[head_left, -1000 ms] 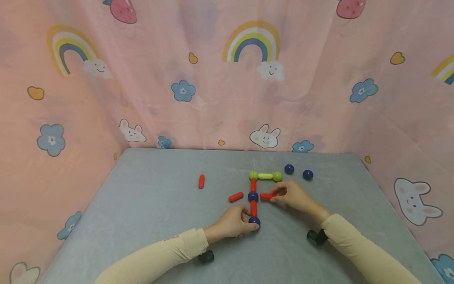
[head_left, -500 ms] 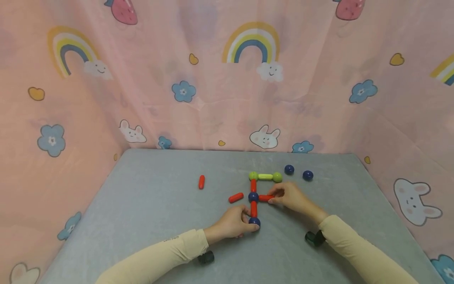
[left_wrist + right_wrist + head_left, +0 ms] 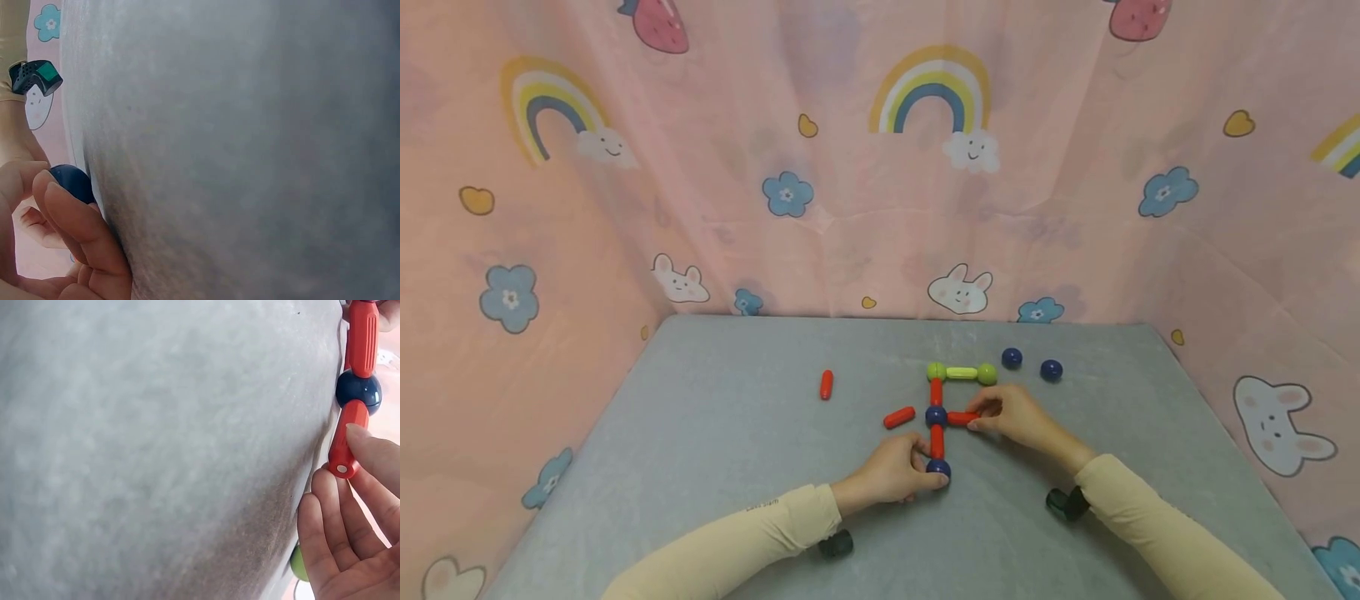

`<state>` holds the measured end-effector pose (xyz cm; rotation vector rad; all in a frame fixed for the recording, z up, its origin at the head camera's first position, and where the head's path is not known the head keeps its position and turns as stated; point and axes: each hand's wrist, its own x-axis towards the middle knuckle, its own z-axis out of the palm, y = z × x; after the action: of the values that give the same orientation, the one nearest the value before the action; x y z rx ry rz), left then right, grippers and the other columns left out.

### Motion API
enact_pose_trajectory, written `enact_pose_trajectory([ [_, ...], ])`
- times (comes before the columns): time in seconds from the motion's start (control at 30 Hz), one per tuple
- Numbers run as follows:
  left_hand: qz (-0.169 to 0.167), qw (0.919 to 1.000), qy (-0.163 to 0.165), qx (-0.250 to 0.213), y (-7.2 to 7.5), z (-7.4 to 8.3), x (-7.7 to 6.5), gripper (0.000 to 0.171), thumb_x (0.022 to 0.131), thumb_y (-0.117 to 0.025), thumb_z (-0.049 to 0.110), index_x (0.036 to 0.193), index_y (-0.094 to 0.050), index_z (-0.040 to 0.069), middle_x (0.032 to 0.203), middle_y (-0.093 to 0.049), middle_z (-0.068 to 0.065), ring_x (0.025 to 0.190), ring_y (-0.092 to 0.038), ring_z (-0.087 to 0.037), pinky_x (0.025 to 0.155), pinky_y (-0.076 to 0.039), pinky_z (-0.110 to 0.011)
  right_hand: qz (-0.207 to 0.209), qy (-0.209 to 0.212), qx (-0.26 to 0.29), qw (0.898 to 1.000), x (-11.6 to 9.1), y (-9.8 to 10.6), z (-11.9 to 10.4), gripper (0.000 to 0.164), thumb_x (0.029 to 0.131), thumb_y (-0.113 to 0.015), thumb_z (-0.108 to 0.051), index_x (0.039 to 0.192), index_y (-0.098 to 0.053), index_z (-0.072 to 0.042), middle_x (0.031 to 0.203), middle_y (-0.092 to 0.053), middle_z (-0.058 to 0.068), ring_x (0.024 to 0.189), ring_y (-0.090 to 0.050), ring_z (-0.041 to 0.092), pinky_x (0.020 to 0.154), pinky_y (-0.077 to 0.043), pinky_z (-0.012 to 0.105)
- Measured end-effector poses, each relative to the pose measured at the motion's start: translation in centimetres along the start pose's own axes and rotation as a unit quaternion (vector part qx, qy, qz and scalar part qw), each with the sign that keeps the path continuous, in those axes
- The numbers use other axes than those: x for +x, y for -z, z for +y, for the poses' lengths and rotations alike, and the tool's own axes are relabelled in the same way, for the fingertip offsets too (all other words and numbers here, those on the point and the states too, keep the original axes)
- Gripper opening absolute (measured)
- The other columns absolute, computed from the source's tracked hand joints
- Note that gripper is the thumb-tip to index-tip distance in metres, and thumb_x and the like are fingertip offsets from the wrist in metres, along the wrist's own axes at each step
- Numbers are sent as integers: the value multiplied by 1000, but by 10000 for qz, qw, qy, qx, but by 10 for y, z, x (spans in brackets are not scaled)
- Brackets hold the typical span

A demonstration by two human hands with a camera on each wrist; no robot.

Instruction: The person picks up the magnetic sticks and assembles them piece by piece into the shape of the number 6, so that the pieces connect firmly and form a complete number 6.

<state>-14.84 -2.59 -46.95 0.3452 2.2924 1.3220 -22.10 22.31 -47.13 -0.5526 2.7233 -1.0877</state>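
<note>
Rod [image 3: 958, 418], red, white-dotted end, lies left-right against mid ball [image 3: 936, 416]; right hand [image 3: 1018, 417] pinches it, left hand [image 3: 891, 468] pinches front ball [image 3: 937, 470].

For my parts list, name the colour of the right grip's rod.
The rod is red, clearest in the right wrist view.

Rods [image 3: 957, 418] are red or lime, balls [image 3: 936, 417] navy or lime, table [image 3: 715, 433] grey, curtain [image 3: 872, 242] rainbow-printed pink.

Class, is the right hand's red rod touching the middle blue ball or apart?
Touching: the right wrist view shows the red rod meeting the blue ball.
</note>
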Motion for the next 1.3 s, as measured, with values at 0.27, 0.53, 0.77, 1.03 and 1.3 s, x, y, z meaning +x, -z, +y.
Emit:
enact_pose_trajectory([
  [0.27, -14, 10000, -2, -27, 0, 0, 0, 31, 84, -79, 23, 104, -60, 8, 65, -59, 4, 45, -49, -9, 42, -39, -21, -78, -65, 13, 9999, 0, 2, 0, 19, 81, -82, -22, 97, -75, -15, 90, -72, 0, 79, -62, 10, 71, -52, 22],
  [0.53, -14, 10000, -29, -18, 0, 1, -1, 31, 84, -79, 22, 104, -61, 7, 66, -58, 4, 45, -48, -9, 42, -38, -20, -160, -39, 53, 9999, 4, 6, -2, 20, 82, -81, -22, 99, -74, -13, 92, -73, 0, 85, -65, 13, 76, -55, 28],
  [0.77, -29, 9999, -64, -78, 0, 1, -1, 31, 84, -79, 22, 104, -60, 7, 65, -59, 4, 45, -51, -9, 43, -42, -20, -54, 105, 107, 9999, 12, 10, -11, 20, 84, -78, -17, 101, -74, -7, 93, -73, 3, 86, -66, 14, 79, -56, 30],
  [1.03, -62, 9997, -103, -202, 1, 0, -3, 28, 84, -79, 22, 98, -59, 8, 63, -57, 3, 45, -50, -9, 44, -41, -20, -180, 55, 259, 9995, 28, 4, -33, 22, 86, -78, -22, 104, -74, -11, 97, -73, 1, 88, -65, 14, 83, -57, 32],
  [1.3, -92, 9996, -181, -215, -2, -2, -6, 24, 87, -76, 24, 93, -59, 8, 58, -54, 4, 40, -47, -8, 39, -39, -18, -493, 452, 223, 9975, 47, -8, -50, 22, 86, -78, -18, 106, -75, -11, 102, -76, 5, 94, -70, 16, 87, -58, 36],
])
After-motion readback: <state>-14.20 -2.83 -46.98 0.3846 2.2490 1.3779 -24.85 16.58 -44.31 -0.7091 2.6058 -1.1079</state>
